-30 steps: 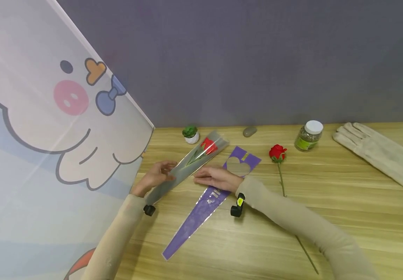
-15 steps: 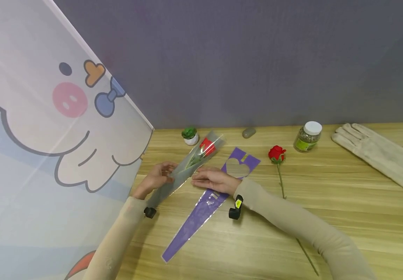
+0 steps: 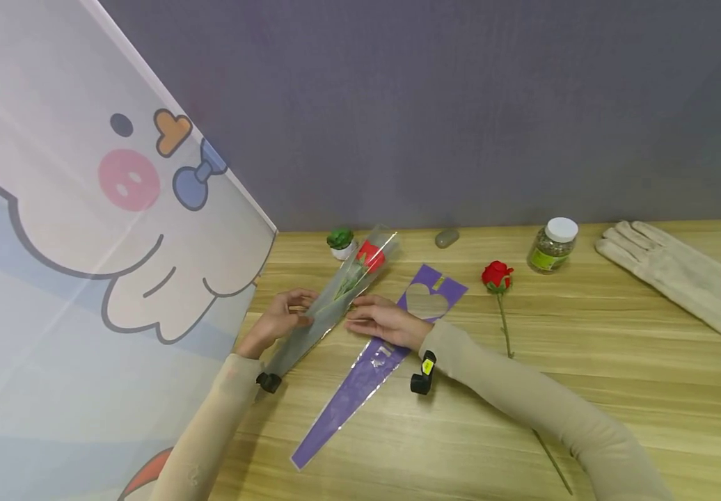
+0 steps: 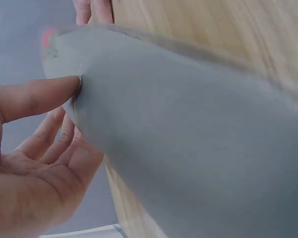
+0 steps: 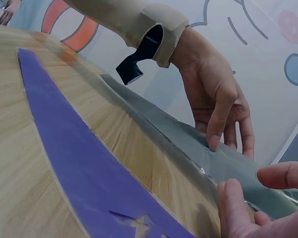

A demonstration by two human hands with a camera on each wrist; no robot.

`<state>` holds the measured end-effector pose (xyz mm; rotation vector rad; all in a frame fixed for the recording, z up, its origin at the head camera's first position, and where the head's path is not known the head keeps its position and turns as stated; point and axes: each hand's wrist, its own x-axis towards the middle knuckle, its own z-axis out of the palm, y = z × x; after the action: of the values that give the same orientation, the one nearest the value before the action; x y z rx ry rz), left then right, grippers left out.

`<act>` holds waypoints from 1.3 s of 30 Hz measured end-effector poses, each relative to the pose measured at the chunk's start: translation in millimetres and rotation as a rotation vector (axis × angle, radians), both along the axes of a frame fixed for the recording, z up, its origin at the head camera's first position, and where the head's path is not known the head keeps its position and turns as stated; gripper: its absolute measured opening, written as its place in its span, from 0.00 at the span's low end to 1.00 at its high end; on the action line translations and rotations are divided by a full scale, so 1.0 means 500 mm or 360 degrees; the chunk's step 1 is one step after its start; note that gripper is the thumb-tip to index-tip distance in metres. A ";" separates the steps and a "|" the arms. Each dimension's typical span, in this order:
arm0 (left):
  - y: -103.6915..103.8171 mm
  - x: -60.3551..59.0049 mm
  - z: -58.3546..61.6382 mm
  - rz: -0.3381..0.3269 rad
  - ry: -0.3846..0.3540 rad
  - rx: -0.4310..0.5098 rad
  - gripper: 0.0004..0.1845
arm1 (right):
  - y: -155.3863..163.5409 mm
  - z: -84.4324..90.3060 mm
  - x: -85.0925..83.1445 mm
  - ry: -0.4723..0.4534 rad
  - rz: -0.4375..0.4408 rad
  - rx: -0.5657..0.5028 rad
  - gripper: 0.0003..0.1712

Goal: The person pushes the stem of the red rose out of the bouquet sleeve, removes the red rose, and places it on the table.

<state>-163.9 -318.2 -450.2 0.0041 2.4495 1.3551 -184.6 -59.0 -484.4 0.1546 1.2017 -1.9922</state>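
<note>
A grey, clear-fronted flower sleeve (image 3: 310, 336) holds a red rose (image 3: 371, 257), its bloom near the wide far end. My left hand (image 3: 278, 321) pinches the sleeve's left edge, thumb on top and fingers underneath, as the left wrist view shows. At the right edge, my right hand (image 3: 388, 324) has the sleeve between thumb and fingers, seen in the right wrist view. Under my right hand lies a flat purple sleeve (image 3: 343, 407) with a heart-shaped window. A second red rose (image 3: 497, 277) lies loose to the right; my right forearm hides part of its stem.
Along the back stand a small potted succulent (image 3: 340, 241), a grey stone (image 3: 447, 239) and a white-lidded jar (image 3: 552, 245). A pale work glove (image 3: 680, 278) lies at the right on the wooden table (image 3: 617, 376). A printed curtain (image 3: 147, 278) borders the left.
The wide end of the grey sleeve, rose inside, has shifted slightly up and left and now tilts differently. Both hands stay nearly in place.
</note>
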 end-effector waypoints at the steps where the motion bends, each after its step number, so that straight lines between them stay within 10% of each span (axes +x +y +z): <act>1: 0.001 0.001 0.001 0.0003 -0.0005 0.0011 0.30 | 0.001 0.001 0.001 0.0006 -0.0012 0.0009 0.30; 39: 0.178 0.046 0.032 -0.0132 0.0136 0.0528 0.27 | 0.135 0.039 0.034 0.0815 -0.0153 0.0313 0.20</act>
<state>-140.8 -229.4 -434.2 0.2450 2.2325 1.7372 -167.6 8.5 -464.9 -0.2192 1.7413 -2.0602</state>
